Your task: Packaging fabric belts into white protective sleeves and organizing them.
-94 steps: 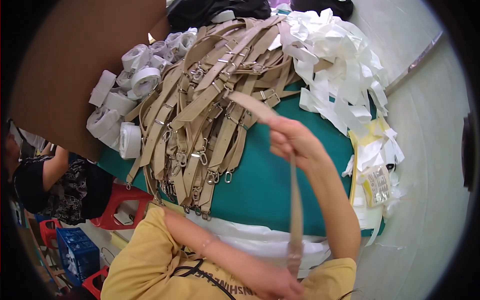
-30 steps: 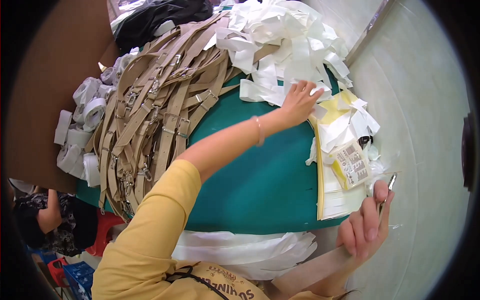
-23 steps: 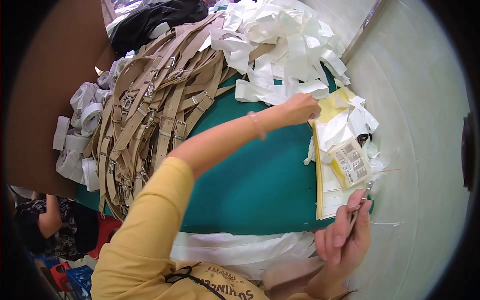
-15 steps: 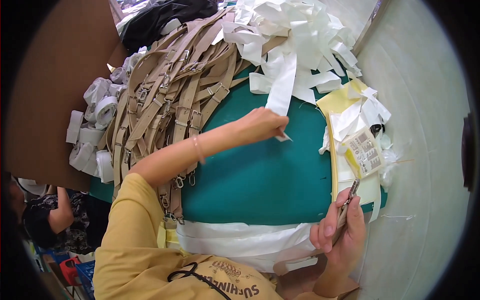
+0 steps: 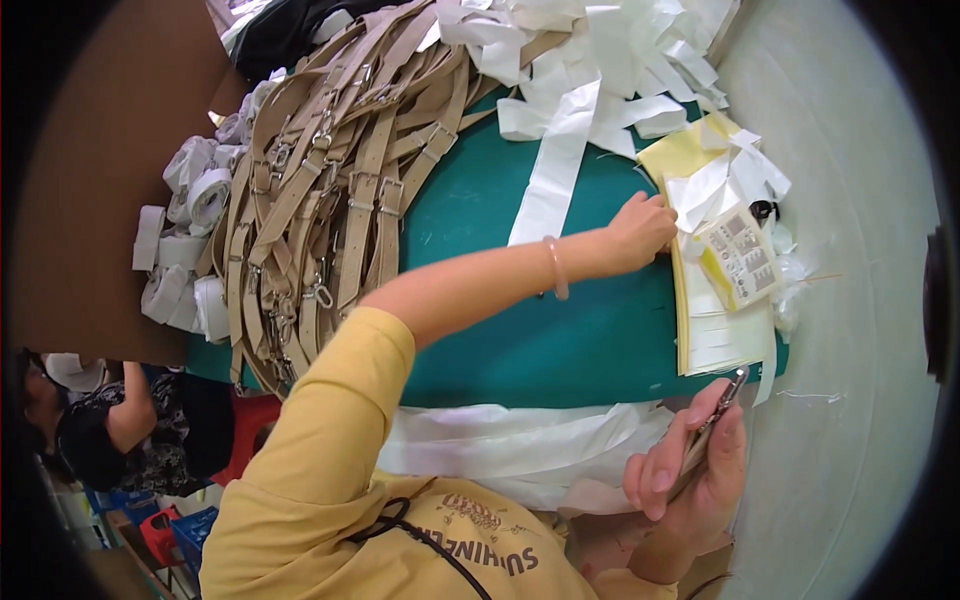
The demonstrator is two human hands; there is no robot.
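Note:
My left hand [image 5: 640, 232] reaches across the green mat [image 5: 560, 340], with a bead bracelet on the wrist. Its curled fingertips rest at the left edge of a stack of yellow sheets [image 5: 700, 330], against a white strip [image 5: 712, 188] lying on the stack. Whether it grips anything is hidden. A long white strip [image 5: 550, 185] lies flat on the mat just left of that hand. Low at the right, my right hand [image 5: 690, 475] holds a slim metal tool [image 5: 722, 398] that points up toward the stack's lower corner.
A heap of tan buckled straps [image 5: 330, 190] covers the mat's left side, with rolls of white tape [image 5: 185, 240] beside it. Loose white strips [image 5: 600, 50] pile up at the back. A printed label card [image 5: 740, 255] lies on the stack. Another person [image 5: 110, 420] sits at lower left.
My left hand drew a white strip out of the pile onto the mat, let it go and moved right to the yellow stack. My right hand stayed low with the tool.

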